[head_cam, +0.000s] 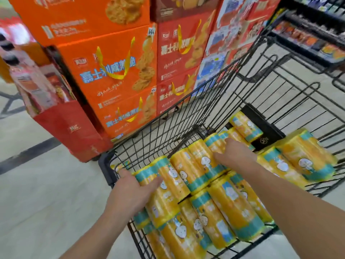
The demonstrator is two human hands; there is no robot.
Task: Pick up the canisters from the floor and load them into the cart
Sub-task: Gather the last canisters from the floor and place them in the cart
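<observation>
Left hand (130, 191): at the near left corner of the cart (105, 165), fingers and thumb curled round the top end of a wrapped pack of canisters (224, 208).
Right hand (235, 154): palm down on a pack near the middle of the load, fingers bent over its far edge and hidden; whether it grips or merely rests there cannot be told.
Canisters: yellow tubes with teal bands and a white cartoon figure, bundled in clear film, all lying on their sides inside the cart, packed against one another in several layers; one further pack lies at the right side.
Cart: black wire, with a black panel (265, 128) at its far end.
Surroundings: pale tiled floor (46, 193); stacked orange cartons (112, 71) and a red display stand (71, 128) just left of the cart; a dark shelf (308, 40) at upper right.
</observation>
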